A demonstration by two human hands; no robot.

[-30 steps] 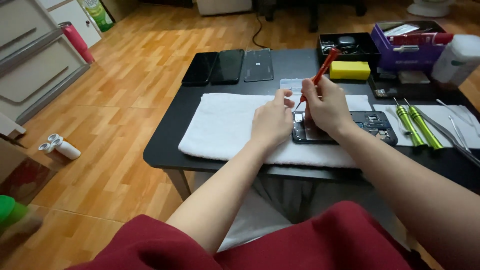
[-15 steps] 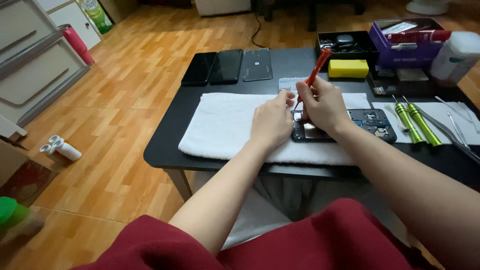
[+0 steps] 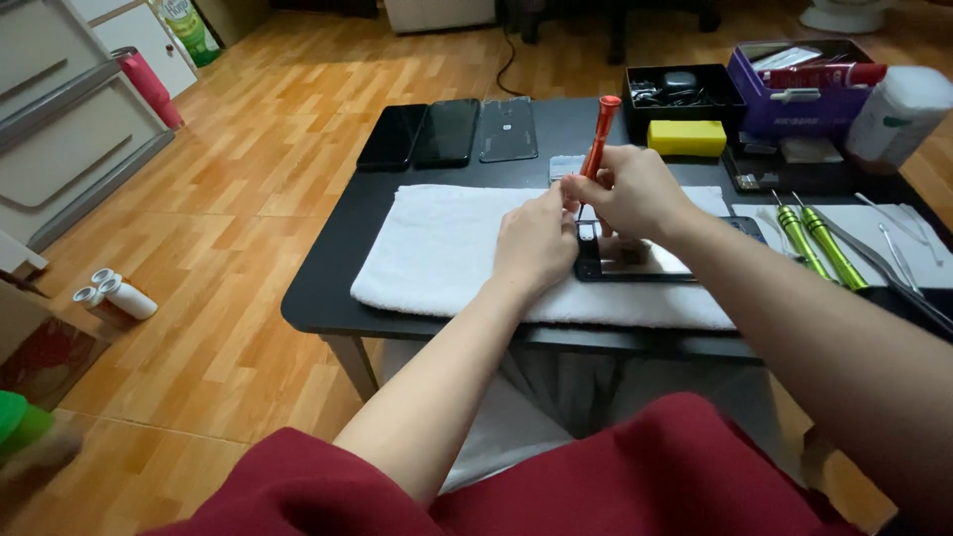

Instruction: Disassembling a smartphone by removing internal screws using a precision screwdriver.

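Warm wooden floorboards (image 3: 248, 248) surround a low black tabletop (image 3: 328, 288), and a white terry towel (image 3: 447, 248) lies spread across its near half. On the towel, just under both hands, rests an opened phone (image 3: 635, 260), flat, dark-framed, with a pale reflective inner face showing.

The right hand (image 3: 635, 194) has its fingers (image 3: 596, 184) closed around an orange-red screwdriver (image 3: 599, 139), pinching the slim handle near its lower part; the tool stands almost upright, tip down over the phone's left end (the tip itself is hidden behind the hands). The left hand (image 3: 536, 243) lies curled on the towel, its fingers bent and pressed against the phone's left edge, touching the right hand; they hold nothing that can be seen.

At the back of the tabletop, a black open box (image 3: 685, 89) holds small dark parts and cables, too small to tell apart. Beside it a purple tray (image 3: 794, 104) carries a red tool and some papers. A yellow block (image 3: 687, 137) sits in front of the black box, and a white plastic bottle (image 3: 898, 114) stands at the far right. Two green-handled screwdrivers (image 3: 814, 243) and thin metal tweezers (image 3: 893, 248) lie to the right on a white sheet. Three dark glossy phones (image 3: 447, 131) lie side by side at the far left edge.
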